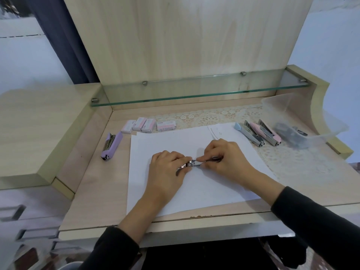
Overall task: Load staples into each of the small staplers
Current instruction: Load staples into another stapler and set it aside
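- Small stapler [191, 164] down on the paper [194, 191], right between the hands, long axis running left to right.
- Left hand [167, 168] gripping its left end, fingers curled round.
- Right hand [226, 158] pinching the right end; both touching, neither nearer.

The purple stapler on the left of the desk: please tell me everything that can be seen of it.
The purple stapler is small, with a lilac plastic-looking shell and shiny metal showing along its left side and at its near tip. It lies on the wooden desk, pointing away from the person, left of the white paper sheets, near the staple boxes. Only the desk touches it.
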Available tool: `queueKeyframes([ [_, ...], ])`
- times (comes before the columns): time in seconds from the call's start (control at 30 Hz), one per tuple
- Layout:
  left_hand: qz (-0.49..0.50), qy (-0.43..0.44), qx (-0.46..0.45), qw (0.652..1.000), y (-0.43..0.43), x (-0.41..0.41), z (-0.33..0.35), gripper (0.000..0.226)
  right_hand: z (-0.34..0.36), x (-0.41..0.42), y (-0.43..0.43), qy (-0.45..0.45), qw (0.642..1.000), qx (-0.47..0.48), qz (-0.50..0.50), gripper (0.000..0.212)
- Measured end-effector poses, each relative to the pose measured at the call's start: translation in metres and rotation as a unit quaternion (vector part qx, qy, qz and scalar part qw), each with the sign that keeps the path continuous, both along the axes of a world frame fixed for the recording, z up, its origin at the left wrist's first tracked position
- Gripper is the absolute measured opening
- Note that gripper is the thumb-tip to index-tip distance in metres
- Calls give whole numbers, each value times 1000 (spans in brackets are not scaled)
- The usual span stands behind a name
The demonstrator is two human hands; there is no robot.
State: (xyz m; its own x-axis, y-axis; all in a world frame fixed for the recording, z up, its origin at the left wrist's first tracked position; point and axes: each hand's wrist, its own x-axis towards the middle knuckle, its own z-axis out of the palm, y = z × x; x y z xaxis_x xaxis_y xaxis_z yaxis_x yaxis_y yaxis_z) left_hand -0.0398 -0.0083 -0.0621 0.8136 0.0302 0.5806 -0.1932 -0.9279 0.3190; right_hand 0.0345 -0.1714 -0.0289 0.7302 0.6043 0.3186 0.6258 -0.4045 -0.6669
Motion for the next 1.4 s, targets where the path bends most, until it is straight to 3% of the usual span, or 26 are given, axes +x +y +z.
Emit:
queueKeyframes([
  [0.17,6,0,8,1000,-1,-1,0,30,-5,0,1,25,999,32,1,17],
  [0.47,4,-7,6,1000,-1,-2,0,30,-13,2,-8,-21,999,44,21,17],
  [0.7,13,-2,22,1000,-2,-1,0,30,-15,4,-14,-186,982,-38,22,24],
  [1.23,13,-37,73,997,-2,-1,-1,28,-6,15,-47,-150,986,-65,24,3],
  [1.4,14,-31,62,997,-2,-2,-1,28,-10,12,-38,-101,994,-49,-6,14],
])
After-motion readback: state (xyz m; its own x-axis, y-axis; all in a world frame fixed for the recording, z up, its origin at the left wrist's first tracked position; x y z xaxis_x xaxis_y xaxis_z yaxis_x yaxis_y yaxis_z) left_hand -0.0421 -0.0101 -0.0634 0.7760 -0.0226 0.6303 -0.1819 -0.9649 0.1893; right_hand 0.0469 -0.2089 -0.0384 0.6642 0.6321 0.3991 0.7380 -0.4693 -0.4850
